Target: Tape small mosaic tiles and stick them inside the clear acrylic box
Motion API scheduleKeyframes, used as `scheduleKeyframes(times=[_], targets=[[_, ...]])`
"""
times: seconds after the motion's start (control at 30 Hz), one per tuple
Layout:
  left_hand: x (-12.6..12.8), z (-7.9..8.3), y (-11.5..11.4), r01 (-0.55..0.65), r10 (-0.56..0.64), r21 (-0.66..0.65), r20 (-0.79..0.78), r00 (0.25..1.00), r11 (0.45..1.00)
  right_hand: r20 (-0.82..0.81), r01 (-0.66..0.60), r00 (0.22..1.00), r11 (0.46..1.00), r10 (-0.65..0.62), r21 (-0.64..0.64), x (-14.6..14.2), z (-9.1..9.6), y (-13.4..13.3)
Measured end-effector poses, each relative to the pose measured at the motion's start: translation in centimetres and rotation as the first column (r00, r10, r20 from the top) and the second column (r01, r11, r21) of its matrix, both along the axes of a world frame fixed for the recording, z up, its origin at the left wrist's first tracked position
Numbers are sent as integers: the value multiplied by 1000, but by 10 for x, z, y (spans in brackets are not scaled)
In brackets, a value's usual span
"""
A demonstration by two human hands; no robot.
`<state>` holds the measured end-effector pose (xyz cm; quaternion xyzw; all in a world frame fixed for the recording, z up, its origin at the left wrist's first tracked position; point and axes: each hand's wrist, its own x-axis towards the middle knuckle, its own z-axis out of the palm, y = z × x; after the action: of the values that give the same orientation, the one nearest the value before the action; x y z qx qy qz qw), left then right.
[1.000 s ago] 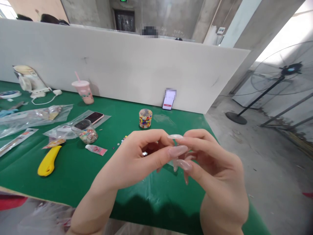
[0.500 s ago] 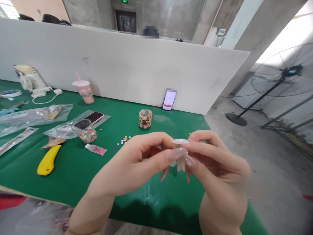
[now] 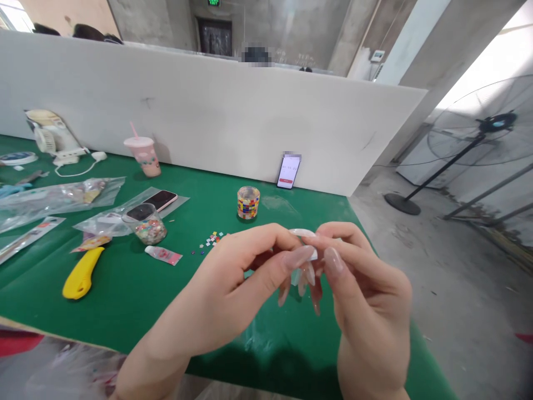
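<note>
Close in front of me, my left hand (image 3: 250,278) pinches a small flat white piece (image 3: 313,255), apparently a mosaic tile, between thumb and index finger. My right hand (image 3: 366,289) is right beside it, its fingers curled and its thumb lifted off the index finger. The right index fingertip meets the left fingers above the piece; nothing shows in the right hand's grasp. Beyond the hands stands a clear cup (image 3: 248,203) covered in rows of coloured tiles. Loose coloured tiles (image 3: 213,239) lie scattered left of the hands, partly hidden by my left hand.
Leftward on the green table (image 3: 125,311) are a glass of mixed tiles (image 3: 150,229), a pink-and-white tube (image 3: 164,255), a yellow-handled tool (image 3: 82,273), a phone (image 3: 161,199) and plastic bags. A pink cup (image 3: 144,155) and a lit phone (image 3: 288,171) stand near the white partition (image 3: 208,116).
My right thumb has come away from the left fingertips, and the right hand has shifted slightly left. The white piece now shows more clearly at the left thumb's tip.
</note>
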<state>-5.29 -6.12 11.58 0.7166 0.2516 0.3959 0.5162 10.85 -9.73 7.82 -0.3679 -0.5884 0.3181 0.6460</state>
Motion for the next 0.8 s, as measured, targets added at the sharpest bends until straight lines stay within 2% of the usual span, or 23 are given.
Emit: scheduleKeyframes(times=[0.13,0.23,0.33,0.43,0.67,0.8], targets=[[-1,-2,-2,-115,147,224,-131,980,968,98,89,990,993,-97,79,1,-2,1],[-2,-5,-2,-142,215,343,-185,959,928,129,150,978,981,-166,126,1,-2,2],[-1,-7,-1,-135,235,415,-199,951,899,151,184,966,970,-208,159,0,-2,2],[1,-8,-1,-129,245,450,-209,947,884,165,196,961,967,-222,162,1,-2,1],[2,-8,-1,-119,226,437,-200,954,891,192,184,955,960,-225,210,1,-3,4],[3,-7,-1,-122,226,437,-195,954,891,188,241,940,945,-284,223,0,-5,4]])
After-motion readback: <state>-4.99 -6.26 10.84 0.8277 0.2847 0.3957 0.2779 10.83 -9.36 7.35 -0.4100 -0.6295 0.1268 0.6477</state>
